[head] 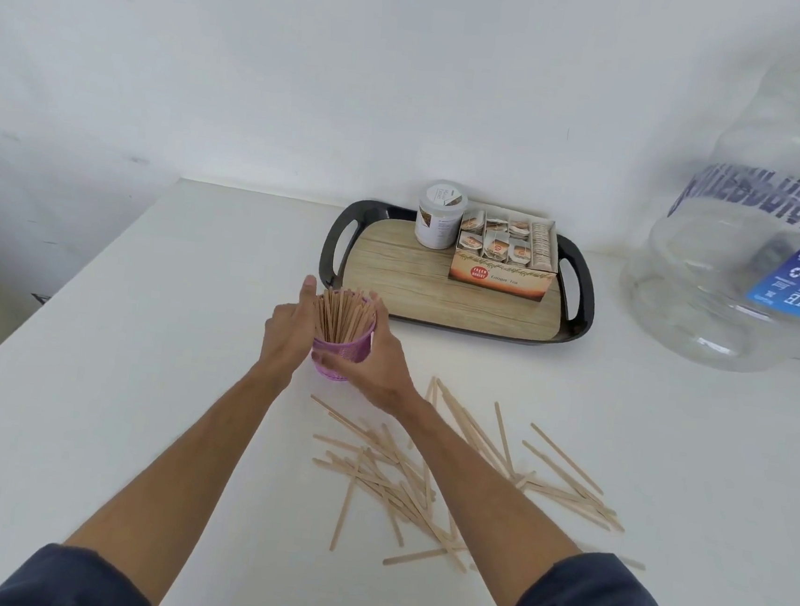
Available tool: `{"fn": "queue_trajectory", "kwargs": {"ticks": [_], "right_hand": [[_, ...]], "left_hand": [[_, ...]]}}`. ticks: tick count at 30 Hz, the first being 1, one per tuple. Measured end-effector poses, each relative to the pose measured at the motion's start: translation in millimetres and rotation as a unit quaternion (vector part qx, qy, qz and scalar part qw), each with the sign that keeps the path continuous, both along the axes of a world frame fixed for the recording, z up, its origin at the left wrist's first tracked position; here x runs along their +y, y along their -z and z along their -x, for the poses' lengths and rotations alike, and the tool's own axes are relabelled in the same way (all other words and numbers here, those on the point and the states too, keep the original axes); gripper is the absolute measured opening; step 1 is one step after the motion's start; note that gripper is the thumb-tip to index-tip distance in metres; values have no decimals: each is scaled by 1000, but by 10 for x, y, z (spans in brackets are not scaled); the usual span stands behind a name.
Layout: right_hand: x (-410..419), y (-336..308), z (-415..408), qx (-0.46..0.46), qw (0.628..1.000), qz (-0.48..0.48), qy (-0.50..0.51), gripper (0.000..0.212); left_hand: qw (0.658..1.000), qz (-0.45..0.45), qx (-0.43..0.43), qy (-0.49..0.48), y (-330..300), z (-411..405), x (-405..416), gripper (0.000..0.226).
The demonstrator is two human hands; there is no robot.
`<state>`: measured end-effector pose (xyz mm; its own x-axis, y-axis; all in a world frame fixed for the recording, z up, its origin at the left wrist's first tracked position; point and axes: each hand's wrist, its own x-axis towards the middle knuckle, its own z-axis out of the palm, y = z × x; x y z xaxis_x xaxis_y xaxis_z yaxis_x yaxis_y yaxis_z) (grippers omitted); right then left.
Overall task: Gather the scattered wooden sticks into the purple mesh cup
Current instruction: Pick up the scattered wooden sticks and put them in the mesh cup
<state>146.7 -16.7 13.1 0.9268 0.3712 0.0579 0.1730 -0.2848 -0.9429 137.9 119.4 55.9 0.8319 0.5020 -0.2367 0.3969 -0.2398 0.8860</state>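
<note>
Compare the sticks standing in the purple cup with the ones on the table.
The sticks in the purple mesh cup stand upright, packed in one bundle; the loose sticks lie flat on the white table. The cup's sticks run parallel; the loose ones cross at many angles. The left hand and right hand hold the cup; neither touches the loose sticks. Both sets are the same thin, pale wood.

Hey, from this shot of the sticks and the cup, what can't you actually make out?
- Head view: much of the cup wall, covered by the left hand and right hand.
- Sticks on the table: some pass under the right forearm, so no count is possible.
- Jug: cut off by the right edge.
- Jar label and tea box small print: too small to read.
</note>
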Motion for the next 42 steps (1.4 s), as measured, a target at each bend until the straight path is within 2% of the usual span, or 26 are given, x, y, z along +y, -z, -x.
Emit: {"fn": "queue_trajectory", "kwargs": {"ticks": [5, 7, 8, 10, 12, 14, 15, 17, 19, 23, 26, 29, 32, 35, 37, 42], "right_hand": [[-19, -68, 10, -67, 995, 7, 77, 89], [-49, -260, -11, -81, 990, -25, 109, 90], [-72, -362, -29, -87, 987, -47, 126, 90], [-142, -484, -49, -102, 980, -75, 151, 87], [-232, -471, -19, -88, 982, -55, 161, 90], [-328, -403, 29, -69, 984, -17, 162, 94], [-371, -383, 50, -72, 983, -8, 169, 95], [-427, -419, 61, -87, 977, -25, 193, 91], [-471, -441, 58, -77, 973, -44, 213, 87], [-581, -248, 112, -25, 980, 35, 195, 95], [-596, -175, 136, -30, 978, 17, 207, 98], [-553, -153, 143, -13, 986, 42, 162, 94], [-510, -81, 145, -4, 988, 39, 149, 90], [-482, -48, 143, -1, 990, 44, 135, 90], [-492, -60, 157, 0, 991, 53, 127, 93], [-744, -130, 299, 13, 987, 127, 102, 118]], "left_hand": [[988, 136, -53, 47, 9, 59, -3, 75], [985, 138, -86, 49, 78, 134, 20, 76], [991, 93, -83, 53, 148, 183, 39, 77], [992, -93, -42, 79, 381, 297, 131, 69], [947, -286, -9, 148, 688, 438, 253, 59], [899, -390, 16, 200, 918, 552, 309, 64], [887, -410, 22, 209, 980, 586, 320, 68], [885, -419, 19, 205, 980, 602, 306, 72], [884, -421, 19, 201, 946, 598, 287, 66], [888, -415, 12, 199, 937, 613, 281, 61], [892, -407, 8, 196, 923, 614, 275, 61], [896, -400, 2, 193, 929, 616, 272, 59], [899, -395, -39, 186, 895, 653, 236, 59], [872, -417, -104, 235, 834, 754, 132, 62], [856, -417, -127, 277, 809, 832, 54, 59], [855, -382, -140, 322, 791, 995, -47, 66]]}}
